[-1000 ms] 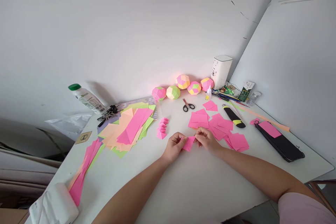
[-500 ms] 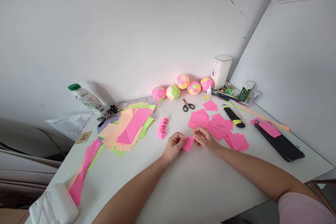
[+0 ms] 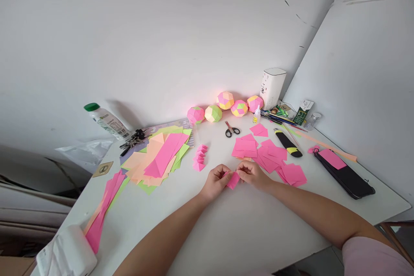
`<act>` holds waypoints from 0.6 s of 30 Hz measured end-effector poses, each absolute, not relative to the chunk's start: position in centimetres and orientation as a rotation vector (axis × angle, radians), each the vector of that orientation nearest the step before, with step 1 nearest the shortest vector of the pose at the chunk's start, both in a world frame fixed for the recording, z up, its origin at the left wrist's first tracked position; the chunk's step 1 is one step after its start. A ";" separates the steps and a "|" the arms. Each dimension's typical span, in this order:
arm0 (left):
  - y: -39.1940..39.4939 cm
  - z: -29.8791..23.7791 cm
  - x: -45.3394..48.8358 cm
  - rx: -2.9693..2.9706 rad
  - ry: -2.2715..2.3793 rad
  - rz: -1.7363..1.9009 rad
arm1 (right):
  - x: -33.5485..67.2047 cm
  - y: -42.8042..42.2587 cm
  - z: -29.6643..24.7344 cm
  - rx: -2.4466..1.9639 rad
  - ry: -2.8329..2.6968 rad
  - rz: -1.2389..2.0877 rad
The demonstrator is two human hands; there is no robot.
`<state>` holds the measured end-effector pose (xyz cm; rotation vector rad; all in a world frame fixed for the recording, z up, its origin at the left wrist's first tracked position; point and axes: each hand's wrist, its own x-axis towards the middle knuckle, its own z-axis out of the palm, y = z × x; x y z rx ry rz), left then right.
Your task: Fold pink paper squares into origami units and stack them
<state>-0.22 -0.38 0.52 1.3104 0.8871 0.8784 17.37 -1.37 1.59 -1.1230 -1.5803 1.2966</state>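
Both hands meet over the middle of the white table. My left hand and my right hand pinch the two sides of a small pink paper piece, fingers closed on it. Just behind the left hand lies a small stack of folded pink paper units. Several loose pink paper squares are spread to the right of my right hand.
A heap of pink, peach and green sheets lies at left, with paper strips, keys and a bottle. Paper balls, scissors, a glue bottle, a white box, a cutter and a black case stand behind and right.
My hands have drawn closer together, and the pink piece between them looks smaller and more folded than a second ago.
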 end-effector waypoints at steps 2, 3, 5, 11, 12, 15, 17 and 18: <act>-0.4 0.4 -0.2 1.310 0.881 0.879 | 17.4 -1.4 1.6 -1.129 -1.572 1.295; -0.4 0.4 -0.2 1.307 0.878 0.883 | 17.4 -1.4 1.5 -1.132 -1.568 1.296; -0.3 0.3 -0.2 1.294 0.878 0.894 | 17.4 -1.4 1.6 -1.140 -1.551 1.302; -0.3 0.5 -0.2 1.187 0.906 0.923 | 17.4 -1.4 1.9 -1.156 -1.472 1.287; -0.3 0.6 -0.1 1.172 0.911 0.928 | 17.4 -1.4 1.9 -1.148 -1.465 1.287; -0.3 0.7 -0.1 1.132 0.922 0.944 | 17.4 -1.4 1.8 -1.132 -1.445 1.302; -0.3 0.7 -0.1 1.107 0.921 0.956 | 17.5 -1.3 1.6 -1.135 -1.425 1.310; -0.2 0.6 -0.1 1.097 0.918 0.960 | 17.5 -1.3 1.5 -1.138 -1.414 1.315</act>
